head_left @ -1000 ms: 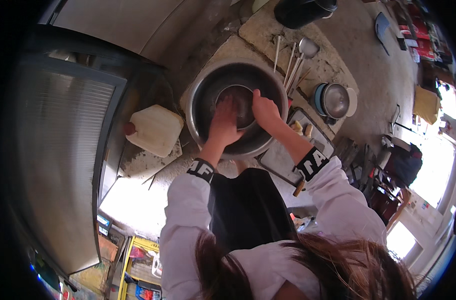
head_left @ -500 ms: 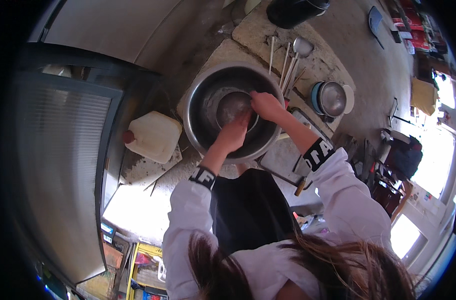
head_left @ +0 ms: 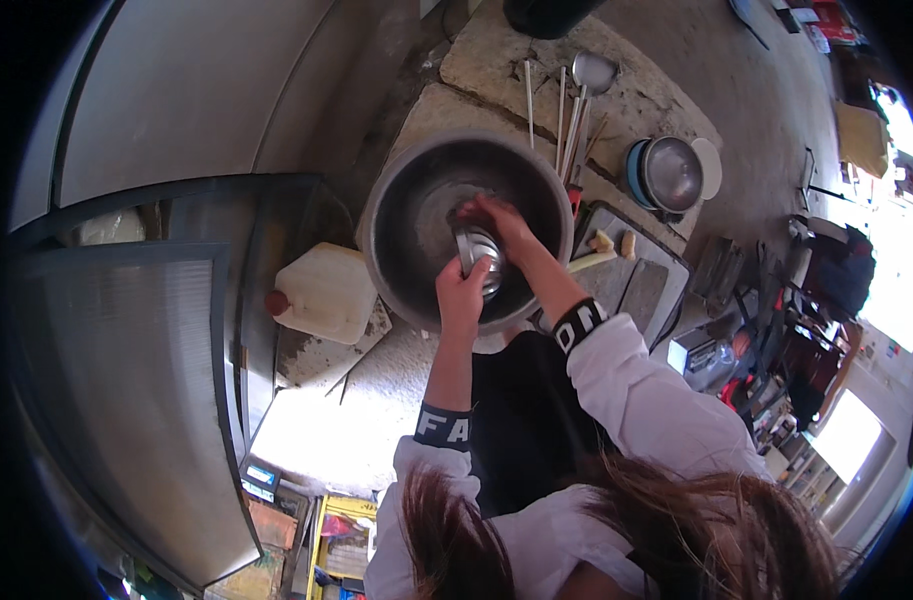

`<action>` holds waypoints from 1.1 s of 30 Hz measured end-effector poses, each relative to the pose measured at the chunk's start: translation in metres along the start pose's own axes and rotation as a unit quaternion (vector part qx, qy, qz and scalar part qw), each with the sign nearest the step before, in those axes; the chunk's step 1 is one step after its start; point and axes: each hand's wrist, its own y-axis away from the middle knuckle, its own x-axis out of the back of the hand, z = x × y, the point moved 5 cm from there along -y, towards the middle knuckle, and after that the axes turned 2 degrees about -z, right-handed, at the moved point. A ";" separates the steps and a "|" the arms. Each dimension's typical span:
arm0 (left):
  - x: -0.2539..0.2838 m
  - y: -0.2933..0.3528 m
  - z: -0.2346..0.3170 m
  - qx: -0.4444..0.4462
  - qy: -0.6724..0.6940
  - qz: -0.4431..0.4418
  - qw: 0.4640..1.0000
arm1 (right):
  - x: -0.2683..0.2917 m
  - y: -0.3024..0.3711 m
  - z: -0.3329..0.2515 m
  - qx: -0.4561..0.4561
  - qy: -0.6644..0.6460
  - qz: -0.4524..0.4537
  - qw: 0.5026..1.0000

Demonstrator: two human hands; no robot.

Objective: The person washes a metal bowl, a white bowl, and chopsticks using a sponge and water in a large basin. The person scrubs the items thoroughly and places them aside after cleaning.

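Note:
A wide metal basin (head_left: 384,250) stands in front of me. Inside it, a small steel bowl (head_left: 488,262) is tipped on its side, its ridged outer wall turned toward the right. My left hand (head_left: 462,292) grips the bowl from the near side, the thumb lying along its wall. My right hand (head_left: 503,222) is at the far side of the bowl, over the basin; its fingers are blurred and partly overlap the rim. Whether those fingers press on the bowl I cannot tell.
A pale plastic jug (head_left: 328,292) with a brown cap lies left of the basin, beside a cabinet door (head_left: 136,380). Beyond it are a ladle (head_left: 594,72), sticks and a red-handled tool (head_left: 574,200). Stacked bowls (head_left: 671,176) and a board (head_left: 666,262) with yellowish pieces sit right.
The small bowl has gone from sitting flat and facing up to tipped on its side. My left hand has shifted onto its wall, and my right hand has moved slightly down and left.

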 end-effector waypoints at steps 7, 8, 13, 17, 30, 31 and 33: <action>0.002 -0.006 0.004 0.039 0.145 -0.032 0.988 | -0.080 0.122 -0.038 0.430 0.435 -0.019 0.791; 0.002 -0.002 0.004 0.067 0.200 -0.063 0.975 | -0.084 0.124 -0.039 0.418 0.500 0.002 0.758; 0.004 0.009 -0.009 0.043 0.083 -0.149 0.984 | -0.028 0.039 -0.048 0.008 0.435 0.109 0.894; 0.021 0.016 -0.022 0.019 0.094 -0.138 0.986 | -0.003 0.009 -0.014 -0.136 0.062 0.051 0.987; 0.016 0.003 -0.004 0.042 0.177 -0.078 0.980 | -0.054 0.068 -0.053 0.205 0.249 -0.003 0.947; 0.013 0.002 -0.004 0.046 0.207 -0.062 0.975 | -0.052 0.080 -0.051 0.256 0.265 0.010 0.930; 0.007 0.002 0.000 0.044 0.283 -0.038 0.957 | -0.048 0.100 -0.043 0.351 0.294 0.035 0.888</action>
